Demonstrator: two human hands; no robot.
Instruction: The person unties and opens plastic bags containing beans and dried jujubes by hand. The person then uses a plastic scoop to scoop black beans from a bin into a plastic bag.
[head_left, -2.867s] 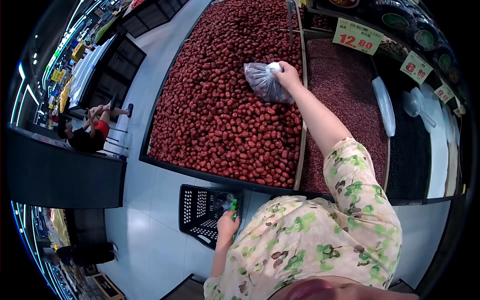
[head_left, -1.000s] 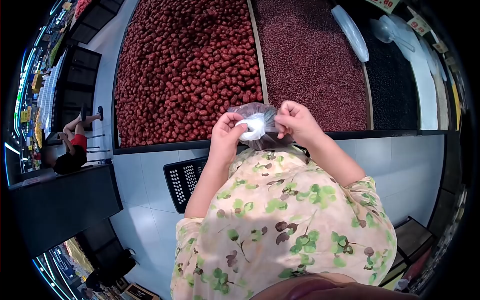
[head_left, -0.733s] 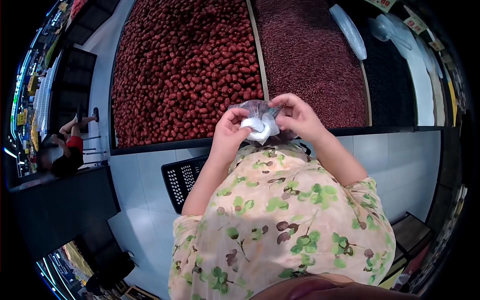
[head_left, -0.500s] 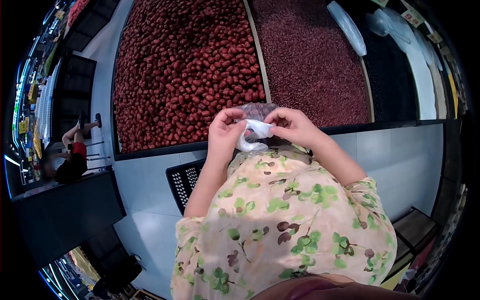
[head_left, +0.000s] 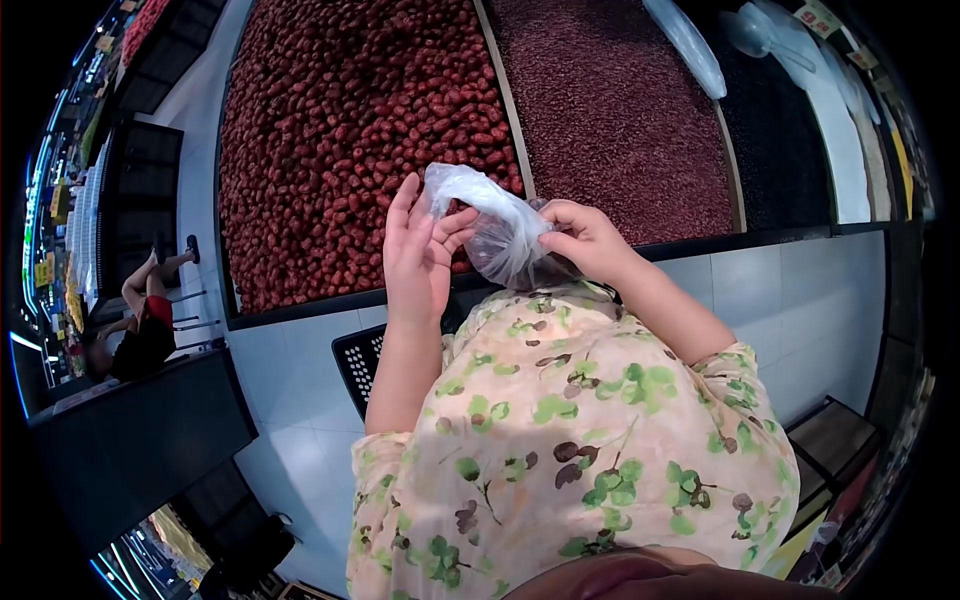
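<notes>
Your right hand [head_left: 590,240] pinches clear bag [head_left: 507,238]; your left hand [head_left: 415,262], fingers spread, loosely touches its white end. Judged partway: neck seems unknotted, mouth not visibly spread.

Only blurred red digits on a price tag [head_left: 818,19], not legible.

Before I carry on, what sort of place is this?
Most likely a supermarket's bulk-food section: red dates lie heaped in an open bin, price tags show at the upper right, and a black basket is partly visible below the bin.
</notes>
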